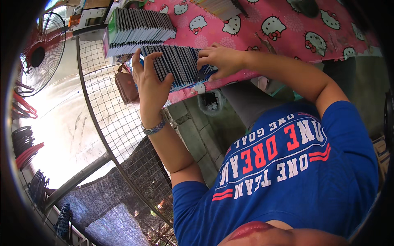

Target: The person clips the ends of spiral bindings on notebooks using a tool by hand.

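A row of spiral-bound notebooks sits near the table's front edge, packed together with the dark coil bindings facing up. My left hand grips the left end of the row, its fingers curved over the coils and the thumb along the near side. At the other end, my right hand is closed around the last notebooks, with bent fingers on top and the thumb at the near side. Blue covers show beneath the right fingers. Part of each end is hidden by my hands.
Behind the row stands a larger stack of spiral notebooks on the pink patterned tablecloth. More bound books lie at the far edge. A brown bag hangs by the wire mesh. A fan stands at left.
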Available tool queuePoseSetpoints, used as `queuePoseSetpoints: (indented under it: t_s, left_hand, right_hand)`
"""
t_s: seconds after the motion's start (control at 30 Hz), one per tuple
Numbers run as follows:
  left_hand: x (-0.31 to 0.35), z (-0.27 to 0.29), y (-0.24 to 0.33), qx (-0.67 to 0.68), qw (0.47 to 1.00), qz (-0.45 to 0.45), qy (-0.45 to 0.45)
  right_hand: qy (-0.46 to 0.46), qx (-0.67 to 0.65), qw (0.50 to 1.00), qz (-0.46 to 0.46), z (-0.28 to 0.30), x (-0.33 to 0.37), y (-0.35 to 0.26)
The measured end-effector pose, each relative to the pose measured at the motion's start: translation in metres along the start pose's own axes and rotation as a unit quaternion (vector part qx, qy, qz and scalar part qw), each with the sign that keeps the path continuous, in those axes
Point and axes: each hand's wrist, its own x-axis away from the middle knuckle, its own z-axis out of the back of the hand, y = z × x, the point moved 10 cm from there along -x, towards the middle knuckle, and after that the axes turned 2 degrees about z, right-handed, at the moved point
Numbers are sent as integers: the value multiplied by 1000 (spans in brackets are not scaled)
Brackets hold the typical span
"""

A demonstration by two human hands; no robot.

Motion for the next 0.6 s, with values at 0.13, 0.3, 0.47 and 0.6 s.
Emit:
queuePoseSetpoints:
  t_s: [0.13, 0.3, 0.47, 0.6]
  left_hand:
    - [0, 1, 0, -2, 1000, 0, 0]
    - [0, 2, 4, -25, 1000, -14, 6]
    - [2, 0, 0, 0, 1000, -2, 4]
    - [0, 1, -2, 18, 1000, 3, 5]
  right_hand:
    - [23, 19, 1000, 2, 1, -2, 2]
    - [-35, -152, 987, -27, 4, -11, 17]
    - [-258, -306, 874, -274, -28, 4, 26]
    - [-140, -148, 972, -117, -24, 2, 28]
